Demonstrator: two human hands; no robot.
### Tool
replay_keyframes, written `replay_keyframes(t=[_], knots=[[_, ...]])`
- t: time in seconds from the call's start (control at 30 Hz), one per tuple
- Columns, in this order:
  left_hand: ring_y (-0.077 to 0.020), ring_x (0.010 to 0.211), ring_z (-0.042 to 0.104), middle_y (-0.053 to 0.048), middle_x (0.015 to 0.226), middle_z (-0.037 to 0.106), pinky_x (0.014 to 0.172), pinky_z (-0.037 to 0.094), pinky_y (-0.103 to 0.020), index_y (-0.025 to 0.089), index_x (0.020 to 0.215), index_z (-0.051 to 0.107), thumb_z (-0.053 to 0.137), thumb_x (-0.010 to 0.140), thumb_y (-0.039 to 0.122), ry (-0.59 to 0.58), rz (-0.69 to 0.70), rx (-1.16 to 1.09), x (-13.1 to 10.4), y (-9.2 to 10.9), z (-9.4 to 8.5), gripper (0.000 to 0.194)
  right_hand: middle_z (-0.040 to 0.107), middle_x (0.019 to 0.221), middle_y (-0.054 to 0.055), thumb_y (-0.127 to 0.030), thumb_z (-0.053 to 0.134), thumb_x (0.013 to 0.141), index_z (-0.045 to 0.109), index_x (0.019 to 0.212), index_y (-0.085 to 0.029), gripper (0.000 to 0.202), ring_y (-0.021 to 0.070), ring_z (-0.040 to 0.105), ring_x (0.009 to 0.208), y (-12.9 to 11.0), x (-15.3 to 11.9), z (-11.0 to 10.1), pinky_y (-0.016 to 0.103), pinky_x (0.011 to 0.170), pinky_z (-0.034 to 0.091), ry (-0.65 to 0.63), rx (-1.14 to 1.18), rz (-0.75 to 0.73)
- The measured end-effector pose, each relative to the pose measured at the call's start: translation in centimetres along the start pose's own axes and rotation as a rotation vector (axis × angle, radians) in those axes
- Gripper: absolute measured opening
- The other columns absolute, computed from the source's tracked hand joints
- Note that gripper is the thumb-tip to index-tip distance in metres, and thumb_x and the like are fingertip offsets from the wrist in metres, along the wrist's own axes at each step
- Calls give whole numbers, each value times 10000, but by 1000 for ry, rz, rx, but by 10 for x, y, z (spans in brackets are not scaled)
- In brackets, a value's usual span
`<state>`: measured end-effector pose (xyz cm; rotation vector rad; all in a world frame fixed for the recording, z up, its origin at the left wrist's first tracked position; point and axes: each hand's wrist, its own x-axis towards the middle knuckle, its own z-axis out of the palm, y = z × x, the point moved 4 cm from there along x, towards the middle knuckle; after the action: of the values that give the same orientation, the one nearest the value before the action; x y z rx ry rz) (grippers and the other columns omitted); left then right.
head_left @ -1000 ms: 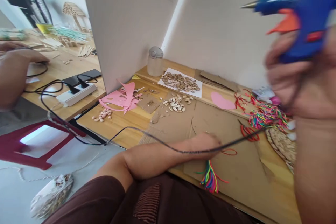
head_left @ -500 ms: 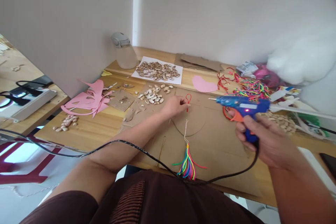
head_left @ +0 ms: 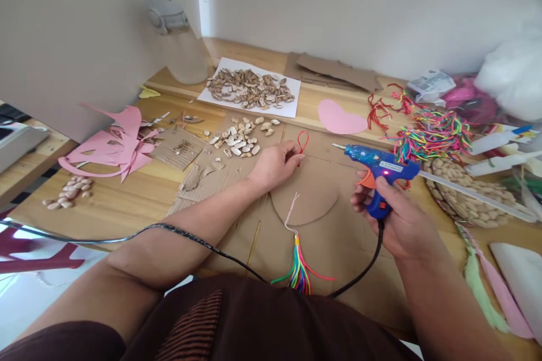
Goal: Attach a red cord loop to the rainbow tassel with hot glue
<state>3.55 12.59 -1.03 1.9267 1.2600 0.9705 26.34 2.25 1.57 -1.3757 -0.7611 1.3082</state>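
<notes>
The left hand (head_left: 275, 168) pinches a red loop (head_left: 307, 139); the right hand (head_left: 396, 211) grips the glue gun (head_left: 372, 159), whose likely hot nozzle (head_left: 339, 147), straying left, could burn the pinching fingers (head_left: 292, 165)

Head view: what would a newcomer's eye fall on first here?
The blue glue gun, held in the right hand with a small light glowing on its side, catches the eye first. Near the middle, the left hand pinches a red cord loop by a rounded cardboard piece. A multicoloured tassel lies below that, toward the bottom edge.
</notes>
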Motion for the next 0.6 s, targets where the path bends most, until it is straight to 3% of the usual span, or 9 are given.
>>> replay_keyframes(t=[0.13, 0.23, 0.43, 0.6], knots=[[-112, 583, 460, 33, 638, 578, 597, 331, -247, 183, 755, 598, 606, 896, 275, 11, 21, 45, 0, 1, -1, 169, 696, 889, 13, -470, 865, 695, 739, 895, -224, 341, 135, 676, 628, -7, 0, 5, 205, 466, 526, -65, -81, -86], [-122, 600, 477, 25, 666, 596, 604, 334, -254, 186, 791, 613, 605, 906, 270, 5, 42, 100, -1, 0, -2, 143, 707, 817, 37, -468, 839, 739, 744, 859, -206, 304, 156, 686, 630, -10, -2, 8, 228, 486, 554, -107, -250, -126], [-144, 645, 509, 4, 716, 629, 625, 347, -263, 194, 823, 628, 597, 915, 274, -13, 41, 172, -2, -1, 0, 127, 702, 1025, 35, -428, 811, 786, 720, 911, -231, 251, 108, 635, 643, -16, -10, 14, 202, 494, 516, -72, -290, -124], [-142, 636, 506, 2, 718, 636, 622, 343, -263, 192, 823, 634, 606, 907, 269, -11, 38, 190, -1, -1, -1, 117, 679, 1062, 54, -482, 713, 870, 688, 991, -231, 280, 110, 618, 642, -21, -19, 13, 227, 512, 524, -137, -390, -171]])
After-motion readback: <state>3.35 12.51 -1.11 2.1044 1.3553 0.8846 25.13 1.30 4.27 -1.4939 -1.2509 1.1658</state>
